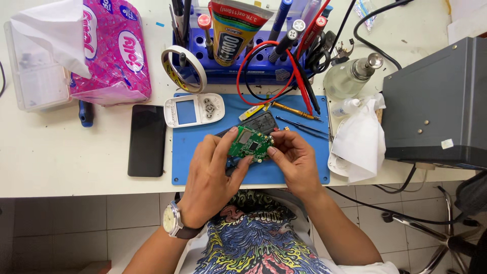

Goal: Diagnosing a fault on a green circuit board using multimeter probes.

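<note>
A small green circuit board is held over the blue work mat by both hands. My left hand grips its left edge with thumb and fingers; a watch is on that wrist. My right hand pinches its right edge. A white device front shell with a screen window and buttons lies on the mat's upper left. A dark rectangular part lies just behind the board, partly hidden.
A black phone lies left of the mat. Pink tissue pack, blue tool rack with pens and a glue tube, tape roll, red and black probe leads, tweezers, glass bottle, crumpled tissue, grey box.
</note>
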